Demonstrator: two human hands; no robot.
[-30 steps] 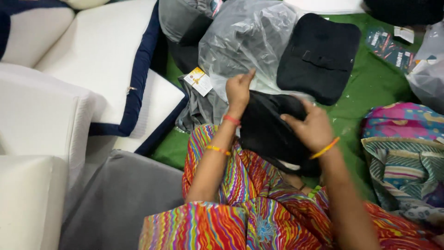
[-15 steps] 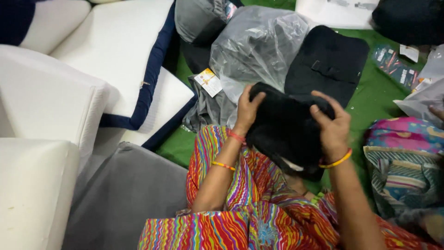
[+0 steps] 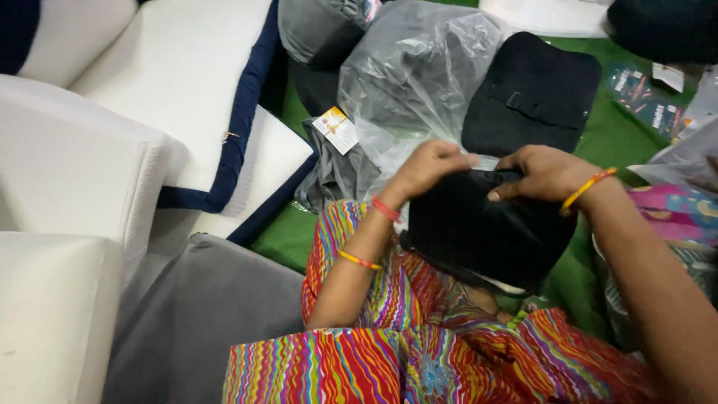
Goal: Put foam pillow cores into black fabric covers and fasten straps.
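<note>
A black fabric pouch rests on my lap over bright striped cloth. My left hand pinches its upper left edge, and my right hand grips the top edge beside it. Both wrists wear orange and red bangles. Just beyond the hands lies a crinkled clear plastic bag with a small tag. A second black pouch lies flat on the green mat behind it.
White cushions with navy piping stack up on the left, with a grey cushion below them. Small printed packets lie at the upper right, and a multicoloured patterned bag sits at the right edge.
Both hands have come together at the top edge of the black pouch; the right hand has slid up from the pouch's side to its top.
</note>
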